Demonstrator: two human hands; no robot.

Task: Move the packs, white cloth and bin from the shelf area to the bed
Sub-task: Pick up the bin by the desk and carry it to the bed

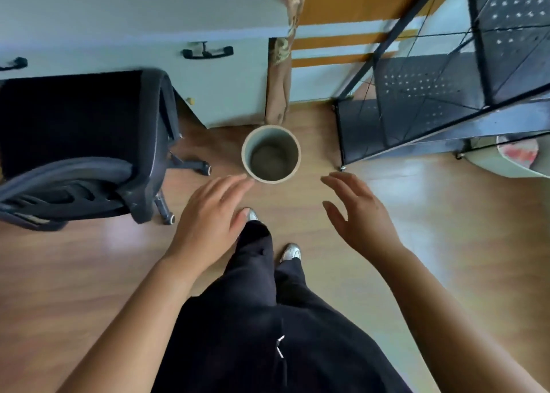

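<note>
A round pale bin (247, 142) stands upright on the wooden floor, between a desk drawer unit and a black metal shelf rack (416, 100). I look straight down into it; its inside looks dark and bare. My left hand (208, 214) is stretched out with fingers apart, its fingertips just short of the bin's near-left rim. My right hand (357, 211) is also spread, to the right of the bin and apart from it. Both hands hold nothing. No packs or white cloth show in this view.
A black office chair (89, 142) stands at the left, its wheeled base near the bin. A pale drawer unit (226, 88) and a brown curtain (279, 74) are behind the bin. A pale tub (512, 160) sits under the rack. My legs and shoes are below.
</note>
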